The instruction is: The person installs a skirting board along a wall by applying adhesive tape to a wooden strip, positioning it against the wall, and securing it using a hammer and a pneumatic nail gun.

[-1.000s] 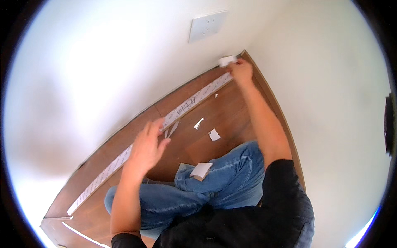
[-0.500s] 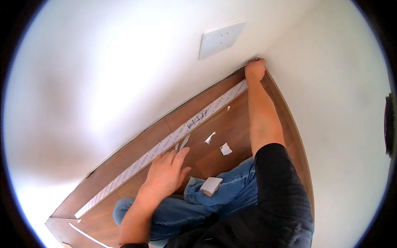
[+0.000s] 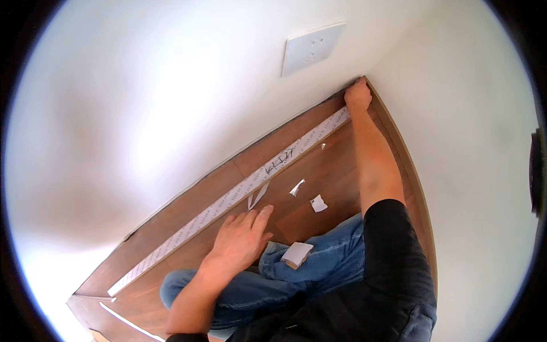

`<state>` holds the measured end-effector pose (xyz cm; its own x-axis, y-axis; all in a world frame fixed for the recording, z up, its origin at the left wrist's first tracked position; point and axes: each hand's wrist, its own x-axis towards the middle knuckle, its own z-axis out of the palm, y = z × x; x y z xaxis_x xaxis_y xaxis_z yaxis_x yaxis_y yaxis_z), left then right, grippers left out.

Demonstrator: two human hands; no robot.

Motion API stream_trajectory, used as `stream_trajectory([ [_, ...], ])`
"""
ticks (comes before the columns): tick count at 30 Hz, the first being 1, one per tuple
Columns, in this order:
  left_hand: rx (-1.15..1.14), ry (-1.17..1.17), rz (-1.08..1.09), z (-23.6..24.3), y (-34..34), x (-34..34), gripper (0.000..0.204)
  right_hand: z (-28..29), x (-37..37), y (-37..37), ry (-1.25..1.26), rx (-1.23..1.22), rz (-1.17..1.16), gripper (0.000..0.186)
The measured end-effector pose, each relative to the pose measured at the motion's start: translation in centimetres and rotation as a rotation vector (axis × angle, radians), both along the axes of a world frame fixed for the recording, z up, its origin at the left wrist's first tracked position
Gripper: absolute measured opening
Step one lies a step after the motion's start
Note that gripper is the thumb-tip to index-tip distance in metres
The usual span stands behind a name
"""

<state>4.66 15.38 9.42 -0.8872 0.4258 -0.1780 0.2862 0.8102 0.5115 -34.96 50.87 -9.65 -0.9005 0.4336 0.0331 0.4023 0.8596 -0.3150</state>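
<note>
My right hand [image 3: 358, 96] is curled low at the wall corner [image 3: 378, 62], just beyond the right end of the long white-faced strip [image 3: 228, 197]; I cannot tell whether it grips anything. My left hand [image 3: 239, 239], empty, fingers loosely spread, is near the strip's middle.

Right hand [image 3: 358, 94] at the wall corner, down at floor level, contents of its grip not discernible; left hand [image 3: 236, 239] loosely spread, near a long, narrow strip with a white printed face [image 3: 228, 197] lying on the brown wood-plank floor [image 3: 339, 171]. Small white-topped block [image 3: 297, 254] rests on the blue denim trousers [image 3: 336, 239]; torn white scrap [image 3: 318, 203] and crumpled silvery scrap [image 3: 297, 187] lie nearby.
</note>
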Motion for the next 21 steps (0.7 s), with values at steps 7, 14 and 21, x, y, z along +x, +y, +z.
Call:
stream_trajectory([
  [7, -0.031, -0.077, 0.014, -1.1, -0.5, -0.2, 0.057, -1.3, -0.4, 1.6, -0.059, 0.057, 0.123, 0.04],
  [14, -0.123, -0.101, 0.075, -3.7, -1.6, -1.9, 0.052, -1.0, 0.6, 1.7, 0.015, -0.028, 0.053, 0.047],
  [21, -0.245, -0.181, 0.305, -5.5, -4.3, -2.2, 0.048, 0.9, 9.1, 0.8, 0.188, -0.165, 0.212, 0.049],
])
